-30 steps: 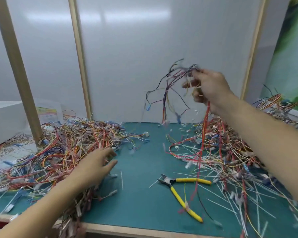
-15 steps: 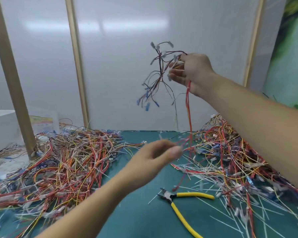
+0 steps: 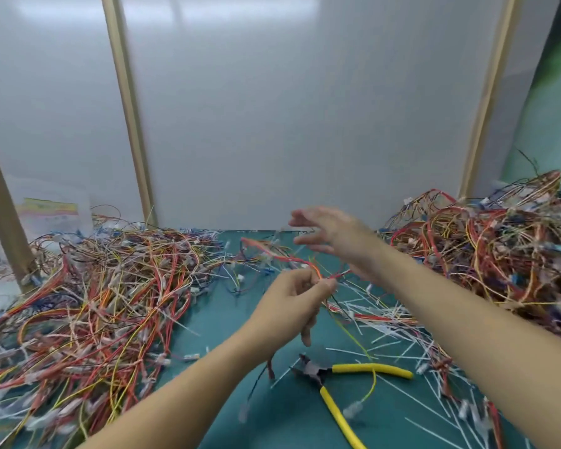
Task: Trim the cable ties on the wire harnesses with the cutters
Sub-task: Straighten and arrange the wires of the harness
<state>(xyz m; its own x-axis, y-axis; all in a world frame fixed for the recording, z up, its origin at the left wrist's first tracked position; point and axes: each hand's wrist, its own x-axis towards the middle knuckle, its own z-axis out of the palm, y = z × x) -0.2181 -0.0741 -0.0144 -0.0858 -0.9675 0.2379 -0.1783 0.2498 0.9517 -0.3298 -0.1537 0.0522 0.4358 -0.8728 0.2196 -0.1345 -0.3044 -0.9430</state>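
Note:
My left hand point(image 3: 293, 301) pinches a thin wire harness point(image 3: 280, 256) of red, yellow and black wires above the middle of the green mat point(image 3: 282, 416). Its strands run back toward the left pile and hang down below the hand. My right hand point(image 3: 329, 236) hovers just behind and above, fingers spread and blurred, holding nothing. The yellow-handled cutters point(image 3: 337, 388) lie on the mat in front of both hands, jaws pointing left, untouched.
A big heap of harnesses point(image 3: 94, 303) covers the left side of the mat. A taller heap point(image 3: 499, 247) fills the right. Cut white tie ends point(image 3: 386, 315) litter the mat near the cutters. White panels with wooden posts point(image 3: 130, 108) close the back.
My right hand dropped from high up and let go of the harness. My left hand rose to the middle and took hold of the wires.

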